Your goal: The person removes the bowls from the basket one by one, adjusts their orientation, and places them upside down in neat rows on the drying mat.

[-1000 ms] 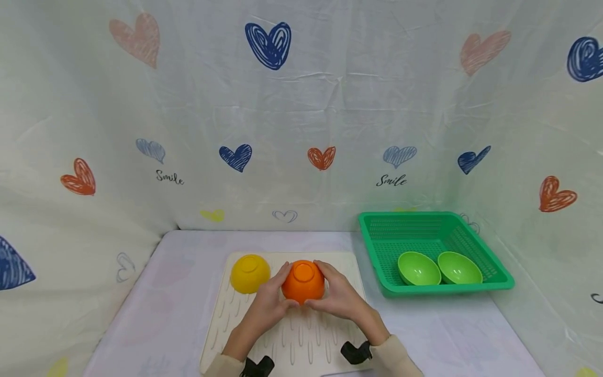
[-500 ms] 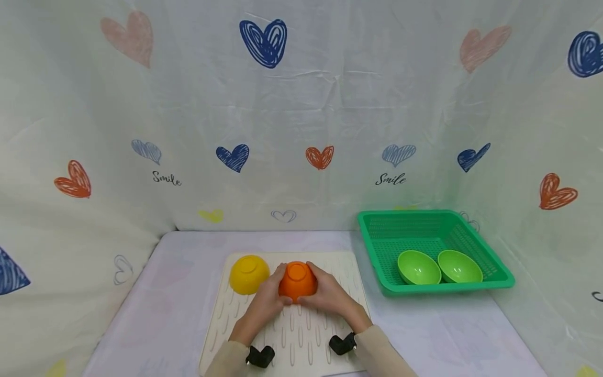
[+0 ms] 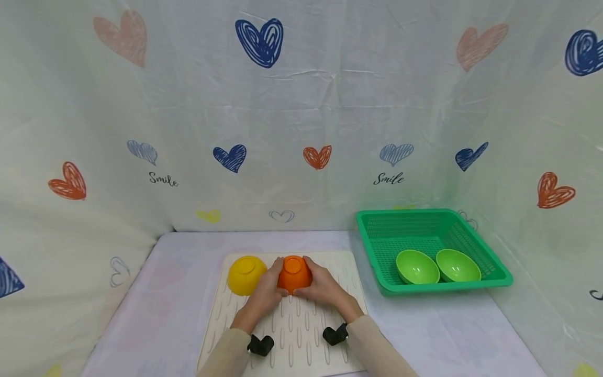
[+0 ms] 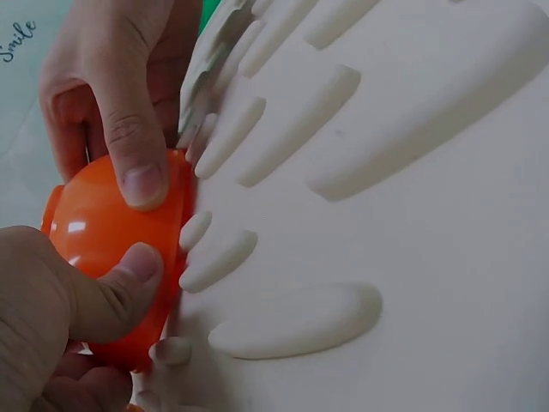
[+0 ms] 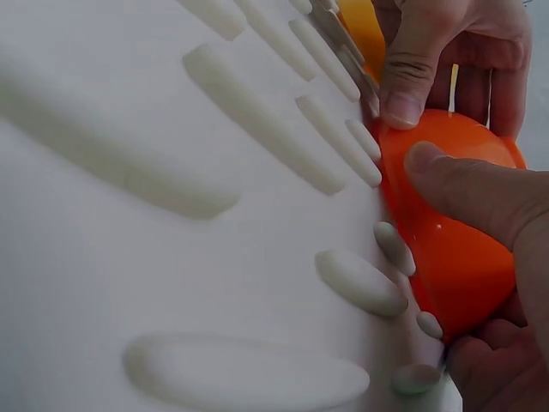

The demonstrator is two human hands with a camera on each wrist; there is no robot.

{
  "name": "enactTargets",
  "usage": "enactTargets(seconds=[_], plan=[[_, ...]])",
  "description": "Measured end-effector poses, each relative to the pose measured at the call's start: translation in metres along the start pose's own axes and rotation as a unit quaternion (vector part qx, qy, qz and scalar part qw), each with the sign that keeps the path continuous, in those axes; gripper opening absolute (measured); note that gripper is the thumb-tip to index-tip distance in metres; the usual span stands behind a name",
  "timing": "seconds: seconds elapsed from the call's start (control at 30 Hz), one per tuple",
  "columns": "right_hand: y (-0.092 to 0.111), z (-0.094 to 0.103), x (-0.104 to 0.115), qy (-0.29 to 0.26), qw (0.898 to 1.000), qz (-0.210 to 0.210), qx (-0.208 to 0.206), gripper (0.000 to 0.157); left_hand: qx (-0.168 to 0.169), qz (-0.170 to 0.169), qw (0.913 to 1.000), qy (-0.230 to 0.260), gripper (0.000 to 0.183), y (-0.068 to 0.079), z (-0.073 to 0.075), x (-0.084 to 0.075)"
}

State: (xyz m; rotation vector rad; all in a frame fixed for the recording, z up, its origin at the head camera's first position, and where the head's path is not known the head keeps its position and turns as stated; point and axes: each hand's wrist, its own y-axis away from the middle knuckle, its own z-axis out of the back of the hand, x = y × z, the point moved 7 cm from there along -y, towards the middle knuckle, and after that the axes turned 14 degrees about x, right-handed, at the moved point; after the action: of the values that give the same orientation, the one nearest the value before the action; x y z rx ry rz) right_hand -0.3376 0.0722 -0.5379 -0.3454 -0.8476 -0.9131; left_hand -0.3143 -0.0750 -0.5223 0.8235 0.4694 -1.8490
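Left grip (image 3: pixel 265 291) and right grip (image 3: pixel 326 287) both snug around opposite sides of an upside-down orange bowl (image 3: pixel 294 275).

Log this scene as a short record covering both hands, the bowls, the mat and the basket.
left hand: grips the left side of the orange bowl
right hand: grips its right side
orange bowl: upside down, rim close to the ridges of the mat
yellow bowl: upside down on the mat, left of the orange bowl
mat: cream, ridged, on the table
basket: green, right of the mat
green bowls: two, side by side in the basket, insides visible
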Motion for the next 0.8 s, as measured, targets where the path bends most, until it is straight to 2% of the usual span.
enactTargets(seconds=[0.2, 0.33, 0.43, 0.57, 0.7, 0.8], plan=[[0.0, -0.002, -0.001, 0.001, 1.0, -0.001, 0.003, 0.09, 0.014, 0.008, 0.9999, 0.0, 0.087, 0.001, 0.002, -0.004], [-0.001, -0.004, 0.002, 0.002, 1.0, 0.0, 0.002, 0.091, -0.003, -0.005, 1.0, -0.001, 0.079, 0.009, 0.019, -0.013], [-0.002, -0.005, 0.002, 0.003, 1.0, -0.002, 0.0, 0.092, -0.033, -0.003, 0.9994, -0.012, 0.072, 0.02, 0.037, -0.015], [-0.002, -0.006, 0.0, -0.011, 1.0, -0.01, 0.0, 0.093, -0.085, 0.001, 0.9963, -0.011, 0.064, 0.039, 0.065, -0.009], [-0.001, -0.007, 0.0, -0.022, 1.0, -0.014, 0.003, 0.093, -0.147, -0.006, 0.9891, 0.007, 0.056, 0.062, 0.093, 0.005], [0.0, -0.006, 0.001, -0.025, 1.0, -0.015, 0.003, 0.093, -0.185, 0.02, 0.9823, 0.018, 0.052, 0.079, 0.109, 0.022]])
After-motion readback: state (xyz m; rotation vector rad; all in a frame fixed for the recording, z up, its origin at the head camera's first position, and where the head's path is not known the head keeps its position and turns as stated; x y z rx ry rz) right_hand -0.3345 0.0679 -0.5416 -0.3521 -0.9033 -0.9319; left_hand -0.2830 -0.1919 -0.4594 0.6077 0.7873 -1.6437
